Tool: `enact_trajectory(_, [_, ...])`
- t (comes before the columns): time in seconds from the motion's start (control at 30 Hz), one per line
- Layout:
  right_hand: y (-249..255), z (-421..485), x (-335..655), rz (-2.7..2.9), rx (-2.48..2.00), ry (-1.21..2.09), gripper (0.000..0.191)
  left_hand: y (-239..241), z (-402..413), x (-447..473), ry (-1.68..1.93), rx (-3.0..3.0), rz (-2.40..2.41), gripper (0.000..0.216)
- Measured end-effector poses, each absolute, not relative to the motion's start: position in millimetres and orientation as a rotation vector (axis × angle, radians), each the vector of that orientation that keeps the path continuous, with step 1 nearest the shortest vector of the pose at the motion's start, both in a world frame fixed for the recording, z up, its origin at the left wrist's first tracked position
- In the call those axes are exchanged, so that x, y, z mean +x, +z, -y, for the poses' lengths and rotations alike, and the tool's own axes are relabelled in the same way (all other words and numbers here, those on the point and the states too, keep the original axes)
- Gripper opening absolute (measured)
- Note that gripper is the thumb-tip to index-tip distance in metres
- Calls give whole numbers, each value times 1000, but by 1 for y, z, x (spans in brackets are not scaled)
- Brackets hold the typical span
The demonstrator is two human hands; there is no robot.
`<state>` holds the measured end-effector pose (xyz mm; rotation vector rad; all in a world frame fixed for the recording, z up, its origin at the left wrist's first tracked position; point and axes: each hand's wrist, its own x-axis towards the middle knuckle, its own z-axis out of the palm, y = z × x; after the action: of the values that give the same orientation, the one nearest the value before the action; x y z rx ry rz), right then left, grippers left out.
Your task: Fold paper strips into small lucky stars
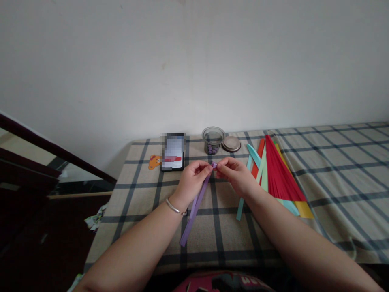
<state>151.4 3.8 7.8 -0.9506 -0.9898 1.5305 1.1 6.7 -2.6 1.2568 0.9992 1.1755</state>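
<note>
Both my hands meet over the middle of a checked cloth point(334, 174). My left hand point(192, 178) and my right hand point(235, 172) pinch the top end of a long purple paper strip point(196, 205), which is folded into a small knot between my fingertips. The strip's free end hangs down towards me and rests on the cloth. A thin silver bangle point(174, 207) circles my left wrist.
Right of my hands lies a fan of paper strips point(281, 178) in red, teal, green, orange and yellow. Behind are a small clear jar point(213, 140) with purple bits inside, its round lid point(231, 144), and a phone point(173, 152). The cloth's left edge drops to a dark floor.
</note>
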Motion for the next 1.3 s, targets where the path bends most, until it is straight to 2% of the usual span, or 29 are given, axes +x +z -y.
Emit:
enact_trajectory(0.27, [8,-4,151,917,-916,1585,34,-2,-5,3,1175,1253,-963,22])
enact_trajectory(0.53, [10,-2,149,1072,-926,1389,36,6,1,-2,1304,1700,-969,16])
enact_trajectory(0.7, [10,-1,149,1217,-946,1288,31,8,1,-3,1341,1739,-955,19])
enact_trajectory(0.8, [9,0,148,1268,-959,1259,27,9,1,-3,1347,1830,-960,11])
enact_trajectory(0.9, [9,1,147,1255,-956,1289,27,9,1,-3,1361,1835,-987,7])
enact_trajectory(1.1, [8,0,148,1094,-881,1493,32,6,0,-2,1332,1658,-969,11])
enact_trajectory(1.3, [9,0,149,927,-821,1669,29,6,0,1,1289,1340,-969,20])
